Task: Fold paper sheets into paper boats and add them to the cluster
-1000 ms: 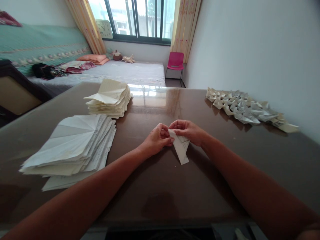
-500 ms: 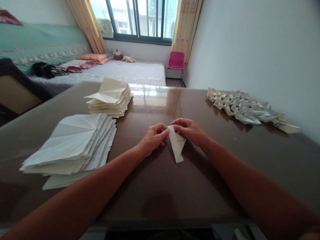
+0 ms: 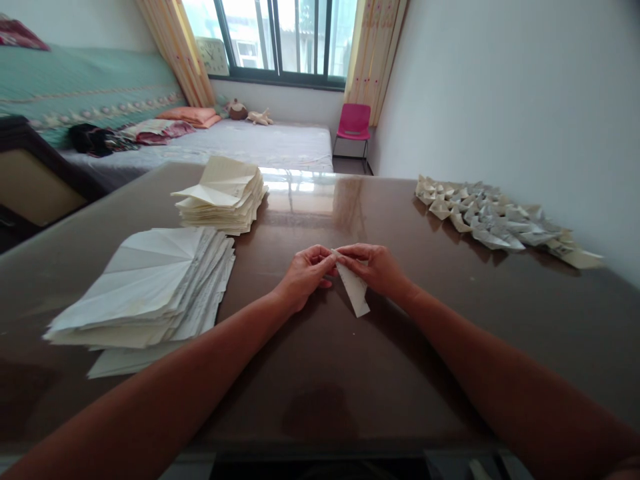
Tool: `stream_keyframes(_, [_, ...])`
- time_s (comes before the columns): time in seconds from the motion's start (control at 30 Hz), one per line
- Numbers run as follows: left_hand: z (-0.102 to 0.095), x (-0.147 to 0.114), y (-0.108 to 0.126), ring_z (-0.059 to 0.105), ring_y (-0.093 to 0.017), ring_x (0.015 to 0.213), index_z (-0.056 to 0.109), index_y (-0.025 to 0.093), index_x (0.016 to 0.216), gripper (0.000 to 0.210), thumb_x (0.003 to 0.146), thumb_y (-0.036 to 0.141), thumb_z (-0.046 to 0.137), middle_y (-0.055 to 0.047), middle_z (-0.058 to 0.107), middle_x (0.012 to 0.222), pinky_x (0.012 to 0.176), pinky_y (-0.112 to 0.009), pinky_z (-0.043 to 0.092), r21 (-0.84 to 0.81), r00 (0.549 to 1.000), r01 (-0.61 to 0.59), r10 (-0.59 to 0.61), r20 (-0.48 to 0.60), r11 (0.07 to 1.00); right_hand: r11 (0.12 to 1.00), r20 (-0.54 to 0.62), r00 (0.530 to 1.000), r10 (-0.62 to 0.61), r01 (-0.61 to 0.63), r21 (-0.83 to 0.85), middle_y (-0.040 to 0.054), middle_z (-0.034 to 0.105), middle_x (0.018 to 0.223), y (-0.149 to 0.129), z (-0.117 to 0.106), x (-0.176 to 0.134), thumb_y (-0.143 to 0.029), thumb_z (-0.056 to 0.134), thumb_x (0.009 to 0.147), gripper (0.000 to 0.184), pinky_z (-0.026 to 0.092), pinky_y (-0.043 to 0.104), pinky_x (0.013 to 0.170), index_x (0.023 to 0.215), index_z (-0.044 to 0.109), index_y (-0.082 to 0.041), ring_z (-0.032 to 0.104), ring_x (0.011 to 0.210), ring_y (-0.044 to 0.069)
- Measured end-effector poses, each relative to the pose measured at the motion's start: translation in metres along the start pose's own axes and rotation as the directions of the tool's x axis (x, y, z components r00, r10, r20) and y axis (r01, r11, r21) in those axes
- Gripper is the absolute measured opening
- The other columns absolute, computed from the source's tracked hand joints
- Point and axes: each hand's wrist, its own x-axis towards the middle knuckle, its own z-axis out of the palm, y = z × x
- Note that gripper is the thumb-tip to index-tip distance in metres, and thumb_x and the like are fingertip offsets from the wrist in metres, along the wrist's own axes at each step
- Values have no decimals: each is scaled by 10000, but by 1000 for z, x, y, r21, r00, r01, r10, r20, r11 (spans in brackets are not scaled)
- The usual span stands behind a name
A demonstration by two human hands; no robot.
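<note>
A folded piece of paper (image 3: 355,293) with faint writing is held over the brown table (image 3: 300,347), its narrow end pointing down toward me. My left hand (image 3: 311,270) pinches its top corner between thumb and fingers. On the other side, my right hand (image 3: 373,263) grips the same top end, thumb on the near face and fingers behind. The fingertips of both hands meet at the top of the paper. Part of the paper's right side is hidden by my right hand.
Left of my arms lie a stack of creased white paper sheets (image 3: 150,267) and, behind it, a yellowish paper stack (image 3: 225,200). Many folded paper pieces (image 3: 495,217) cluster at the right by the wall. A bed (image 3: 280,143) and a pink chair (image 3: 354,122) stand beyond the table.
My right hand has moved left along the paper's top until its fingers meet my left fingertips. The paper has turned and shows a narrower face, with its lower tip slightly higher.
</note>
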Motion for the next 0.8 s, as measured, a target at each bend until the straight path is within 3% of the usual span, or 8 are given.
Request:
stream_keyframes(0.23, [2, 0, -3, 640, -102, 652, 546, 134, 814, 381, 648, 372, 794, 6, 619, 716, 567, -194, 532, -65, 999, 2, 0, 33, 998, 997, 96, 992, 78, -79, 7, 40, 711, 760, 0, -8, 3, -379, 592, 829, 253, 430, 265, 616, 858, 733, -171, 591, 676, 163])
stream_keyframes(0.47, [-1, 3, -2, 583, -105, 597, 620, 141, 779, 317, 715, 442, 698, -5, 609, 680, 404, -147, 418, 229, 992, -121, 126, -4, 966, 990, 128, 983, 129, -135, 46, 23, 659, 687, 6, -10, 5, -433, 609, 795, 303, 374, 244, 556, 809, 717, -150, 521, 621, 134])
stream_keyframes(0.6, [-2, 5, -3, 519, -79, 523, 593, 152, 743, 302, 709, 434, 695, 26, 560, 600, 394, -145, 392, 236, 991, -121, 130, -27, 964, 988, 122, 986, 114, -125, 90, 3, 615, 656, 8, -12, 5, -453, 616, 779, 316, 353, 237, 539, 790, 695, -147, 480, 595, 116])
stream_keyframes(0.8, [-3, 6, 1, 448, -57, 453, 572, 153, 746, 246, 743, 389, 643, 36, 543, 578, 364, -148, 356, 273, 993, -116, 104, 56, 955, 974, 221, 966, 136, -172, 151, -6, 578, 635, 9, -13, 5, -461, 563, 808, 339, 347, 229, 518, 817, 680, -143, 453, 565, 107])
